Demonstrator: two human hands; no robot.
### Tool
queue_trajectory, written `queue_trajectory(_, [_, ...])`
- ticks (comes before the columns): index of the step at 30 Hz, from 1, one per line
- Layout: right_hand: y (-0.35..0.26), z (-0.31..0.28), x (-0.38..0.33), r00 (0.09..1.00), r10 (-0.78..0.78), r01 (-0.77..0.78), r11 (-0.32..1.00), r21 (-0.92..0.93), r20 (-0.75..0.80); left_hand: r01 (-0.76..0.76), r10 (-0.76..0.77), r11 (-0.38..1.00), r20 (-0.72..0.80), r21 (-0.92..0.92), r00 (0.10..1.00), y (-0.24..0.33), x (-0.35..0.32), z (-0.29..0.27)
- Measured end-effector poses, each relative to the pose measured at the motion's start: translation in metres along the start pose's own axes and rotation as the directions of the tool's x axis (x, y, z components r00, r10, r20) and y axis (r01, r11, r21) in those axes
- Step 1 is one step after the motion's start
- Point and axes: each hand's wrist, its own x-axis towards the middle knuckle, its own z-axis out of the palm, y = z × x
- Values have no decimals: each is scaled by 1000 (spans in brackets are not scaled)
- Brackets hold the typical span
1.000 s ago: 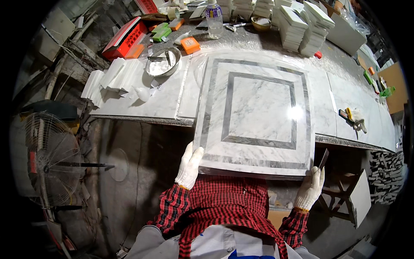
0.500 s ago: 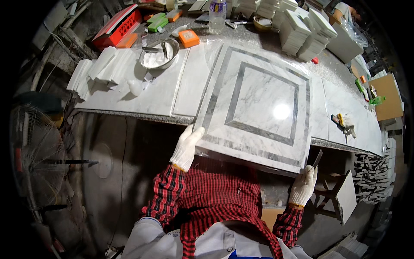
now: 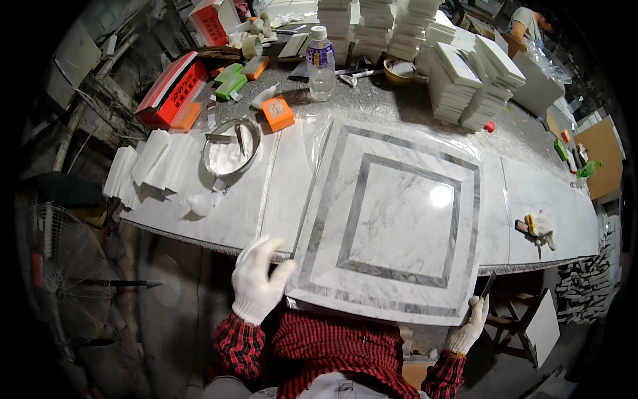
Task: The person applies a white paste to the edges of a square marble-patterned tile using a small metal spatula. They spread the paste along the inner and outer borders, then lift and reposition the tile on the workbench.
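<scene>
- Fingers of white-gloved left hand (image 3: 259, 282) curve apart, released, beside gray-banded white marble panel (image 3: 407, 219)
- White-gloved right hand (image 3: 468, 326) grasps thin dark flat tool (image 3: 488, 285) near panel's corner

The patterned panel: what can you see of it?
The panel is a glossy, flat, four-sided slab, seemingly marble: white with grey veins and two nested darker grey frames. It lies face up on the workbench, near edge overhanging. The right hand is at its near right corner; the left hand is by its left edge, contact unclear.
</scene>
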Motion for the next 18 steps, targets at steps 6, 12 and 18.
queue_trajectory(6, [4, -1, 5, 997, 67, -66, 998, 25, -31, -587, 475, 800, 470, 121, 744, 38, 117, 68])
queue_trajectory(12, [1, 6, 5, 992, 98, -97, 995, 16, -74, -620, 497, 735, 404, 274, 768, 22, 189, 121])
queue_trajectory(18, [-1, 17, 4, 987, 125, -114, 987, 110, -101, -632, 470, 743, 501, 219, 727, 31, 165, 109])
